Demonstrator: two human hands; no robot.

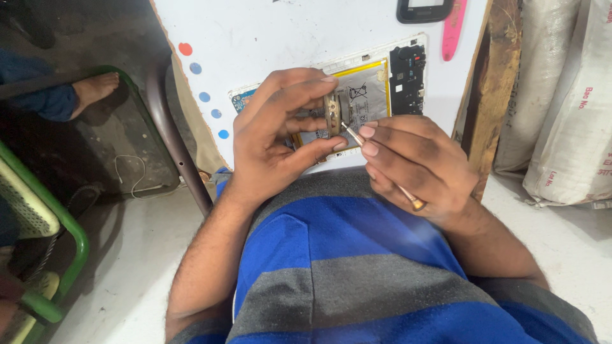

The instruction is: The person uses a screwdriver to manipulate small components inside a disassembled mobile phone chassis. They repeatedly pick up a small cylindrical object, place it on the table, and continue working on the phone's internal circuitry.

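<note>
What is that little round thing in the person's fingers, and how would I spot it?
Start at the white table, where an opened device with a silver battery lies. Just above it, the left hand pinches a small brownish ring-shaped part between thumb and fingers. It is the only round piece, and a thin metal tool from the right hand touches it.

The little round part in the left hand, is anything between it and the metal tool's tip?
Nothing visible. The left hand pinches the round part between fingertips, and the tool in the right hand reaches its edge through open space above the opened tablet.
</note>
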